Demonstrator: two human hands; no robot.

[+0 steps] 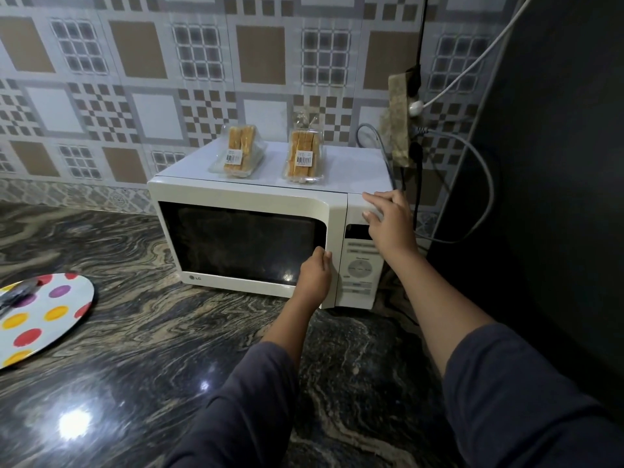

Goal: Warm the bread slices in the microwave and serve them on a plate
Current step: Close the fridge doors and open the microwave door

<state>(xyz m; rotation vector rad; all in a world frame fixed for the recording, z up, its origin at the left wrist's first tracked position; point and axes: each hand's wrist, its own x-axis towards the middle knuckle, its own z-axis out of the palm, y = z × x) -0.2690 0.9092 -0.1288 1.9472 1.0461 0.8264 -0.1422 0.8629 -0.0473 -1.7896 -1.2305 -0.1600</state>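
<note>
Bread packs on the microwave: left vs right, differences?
The right bread pack stands taller than the left bread pack. The right bread pack's wrap is bunched into a tuft on top; the left bread pack's wrap slopes away to one side. The right seems to hold a thicker stack of slices than the left. Both are clear-wrapped, barcode-labelled and sit on the microwave.

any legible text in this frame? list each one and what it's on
"LG": lower left corner of the microwave door.
Barcode sticker on the left bread pack: print too small to read.
Barcode sticker on the right bread pack: too small to read.
Control panel button labels: blurred, unreadable.
</note>
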